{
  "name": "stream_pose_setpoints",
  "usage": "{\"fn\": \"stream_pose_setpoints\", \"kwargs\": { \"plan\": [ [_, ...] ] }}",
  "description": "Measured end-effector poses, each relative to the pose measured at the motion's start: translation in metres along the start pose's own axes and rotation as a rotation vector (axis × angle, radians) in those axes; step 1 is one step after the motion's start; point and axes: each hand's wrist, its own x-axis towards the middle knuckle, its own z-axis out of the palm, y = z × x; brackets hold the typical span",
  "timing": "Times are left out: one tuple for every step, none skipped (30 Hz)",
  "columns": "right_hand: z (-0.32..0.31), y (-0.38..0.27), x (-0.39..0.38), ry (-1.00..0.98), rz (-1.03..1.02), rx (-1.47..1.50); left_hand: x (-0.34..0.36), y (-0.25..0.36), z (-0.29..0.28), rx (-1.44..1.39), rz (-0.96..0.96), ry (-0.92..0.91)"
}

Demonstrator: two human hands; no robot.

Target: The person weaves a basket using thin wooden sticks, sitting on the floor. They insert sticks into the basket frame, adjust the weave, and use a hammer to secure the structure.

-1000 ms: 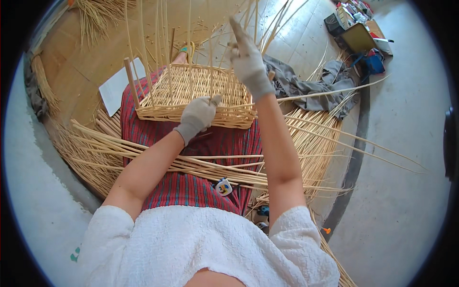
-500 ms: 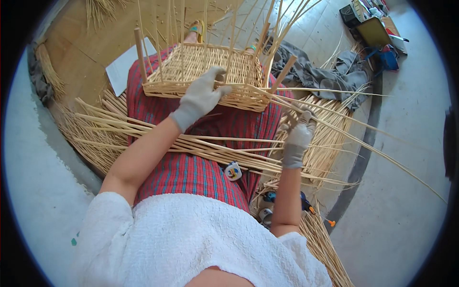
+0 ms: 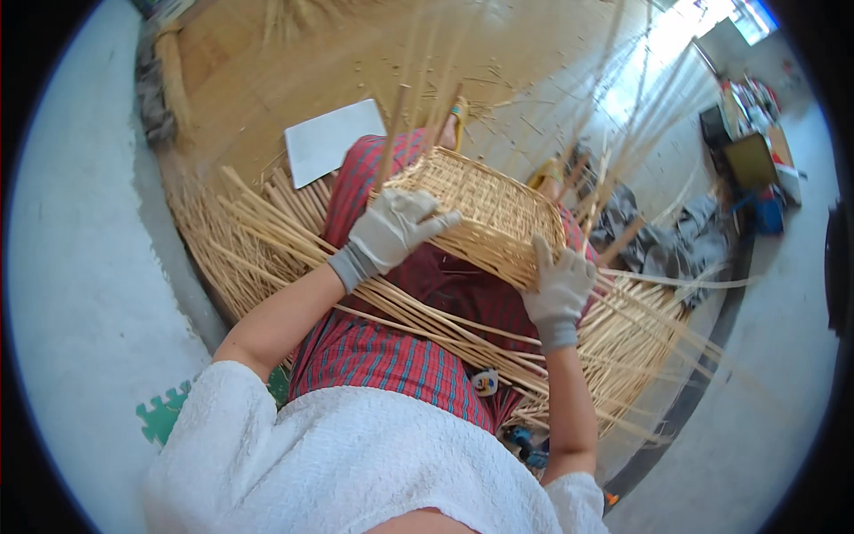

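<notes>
An unfinished wicker basket (image 3: 485, 200) lies across my lap, with its woven base and a low woven side. Tall upright stakes rise from its edges, blurred by motion, and thicker wooden posts stand at the corners. My left hand (image 3: 396, 230), in a pale work glove, grips the near left corner with the thumb along the rim. My right hand (image 3: 560, 289), gloved too, holds the near right corner with the thumb up against the side. Long loose weaving canes (image 3: 676, 329) trail off to the right beside my right hand.
A bundle of long canes (image 3: 427, 311) crosses my lap, with more willow rods (image 3: 240, 258) at the left. A white board (image 3: 334, 142) lies beyond my knee. A small white case (image 3: 485, 383) rests on the checked cloth. Grey fabric (image 3: 685, 245) and a blue container (image 3: 768, 214) are at the right.
My right hand has moved from the loose canes up to the basket's right corner. My left hand has shifted to the left corner. The basket has turned clockwise, and the view has swung.
</notes>
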Motion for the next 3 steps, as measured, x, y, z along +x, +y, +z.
{"fn": "stream_pose_setpoints", "kwargs": {
  "plan": [
    [-0.004, -0.003, -0.002, 0.02, -0.02, 0.03, -0.01, 0.0, 0.006, 0.001, 0.033, 0.134],
    [-0.008, -0.003, -0.004, 0.043, -0.027, 0.05, -0.014, 0.004, 0.0, 0.001, 0.08, 0.277],
    [-0.011, -0.005, -0.004, 0.065, -0.034, 0.07, -0.024, 0.006, -0.01, -0.163, 0.002, 0.332]
  ]
}}
